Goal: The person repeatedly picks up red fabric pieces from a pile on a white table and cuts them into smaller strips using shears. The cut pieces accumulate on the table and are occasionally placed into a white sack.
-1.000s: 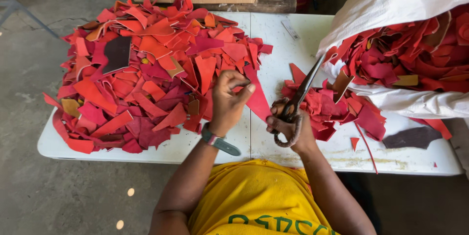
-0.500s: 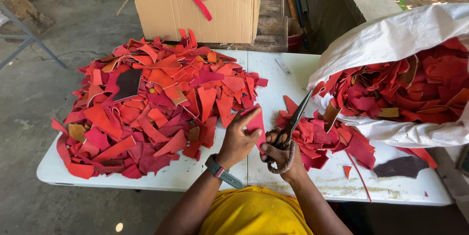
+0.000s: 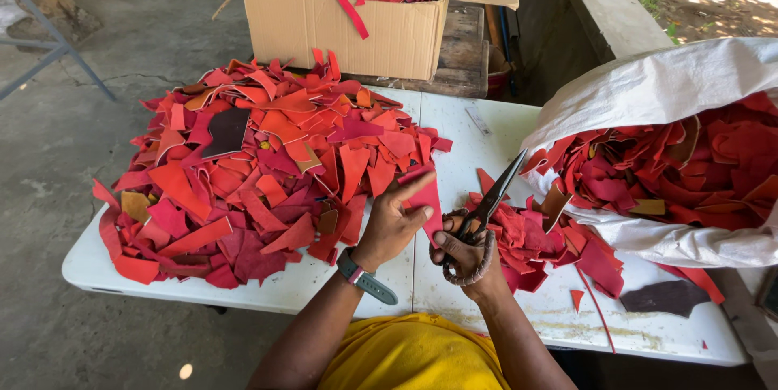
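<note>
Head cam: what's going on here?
A person at a white table is cutting red scraps. The left hand holds a red piece, while the right hand works scissors, blades open. A large scrap pile lies on the left, a smaller one on the right beside a white sack.

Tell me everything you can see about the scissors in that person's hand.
The scissors are large shears with long, dark metal blades, slightly parted and pointing up and to the right. Their handle loops look wrapped in cord. The right hand grips the loops, fingers through them. The blades sit above the white table, over a small pile of red scraps. The left hand holds a red piece right beside the blades; whether they touch it is unclear.
</note>
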